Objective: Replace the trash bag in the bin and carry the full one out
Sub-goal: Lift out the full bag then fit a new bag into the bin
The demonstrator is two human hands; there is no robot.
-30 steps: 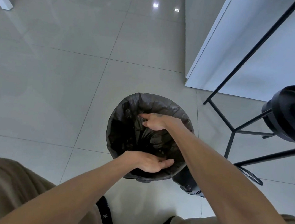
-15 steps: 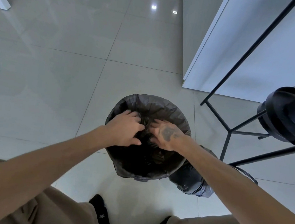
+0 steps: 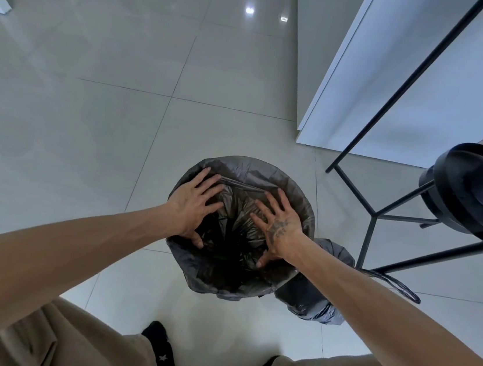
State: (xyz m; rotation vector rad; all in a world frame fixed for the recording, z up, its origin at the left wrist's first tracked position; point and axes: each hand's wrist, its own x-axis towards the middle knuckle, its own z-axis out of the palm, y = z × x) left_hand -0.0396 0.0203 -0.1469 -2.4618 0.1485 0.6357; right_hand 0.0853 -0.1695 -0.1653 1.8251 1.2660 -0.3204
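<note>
- Both hands have slid apart since half a second ago. Then they were bunched close together in the middle of the bag. Now they lie flat, one on each side.
- The left hand [image 3: 193, 204] has its fingers [image 3: 201, 178] spread wide and straight. It presses on the plastic and holds nothing.
- The right hand [image 3: 277, 226] is the same, with its fingers [image 3: 271, 200] fanned out and pushing on the plastic.
- The new bag [image 3: 266, 172] is right under the fingers. Its edge is folded over the top of the bin, and a tight fold of plastic runs just past the fingertips.
- The full bag [image 3: 311, 301] sits on the floor [image 3: 88, 133], behind the right fingers and just beside that wrist. Its string lies loose, reaching toward the plant stand [image 3: 375, 213].
- I think the step is fitting the new bag, pushing it down and out so it fills the bin. That looks nearly done.
- Next, the hands should come out, and one should reach back for the full bag. It will need a firm hold on the string before it is carried out.
- The bin itself is hidden under the plastic.
- The bottom of the new bag is too dark to see.
- I cannot tell if the full bag is tied shut.
- The pot [image 3: 462, 185] on the stand is cut off at the edge.
</note>
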